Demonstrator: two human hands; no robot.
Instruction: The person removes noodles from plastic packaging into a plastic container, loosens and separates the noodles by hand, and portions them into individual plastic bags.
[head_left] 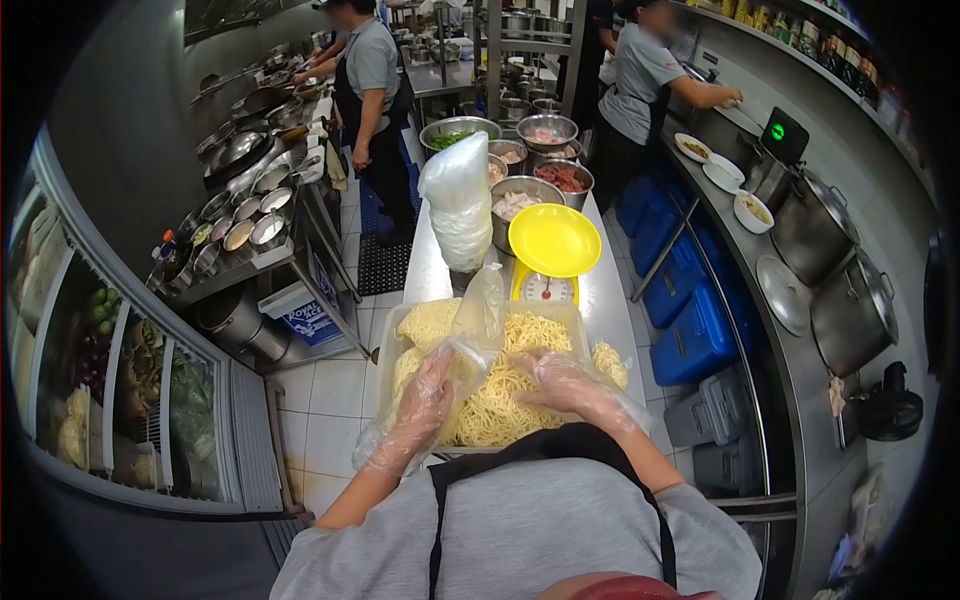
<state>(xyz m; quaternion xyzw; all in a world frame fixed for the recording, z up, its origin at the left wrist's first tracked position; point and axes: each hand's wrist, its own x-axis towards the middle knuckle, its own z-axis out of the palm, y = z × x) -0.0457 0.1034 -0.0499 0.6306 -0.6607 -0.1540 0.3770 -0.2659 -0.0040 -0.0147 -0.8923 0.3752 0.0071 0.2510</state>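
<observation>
From the wearer, one noodle tub (386,366), one scale (546,288) and one yellow dish (555,240) are counted at twelve o'clock, three white bowls (753,213) at one, two large lidded pots (816,222) at two.

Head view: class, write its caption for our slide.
Left hand at a clear bag, right hand on noodles, before a yellow scale.
</observation>
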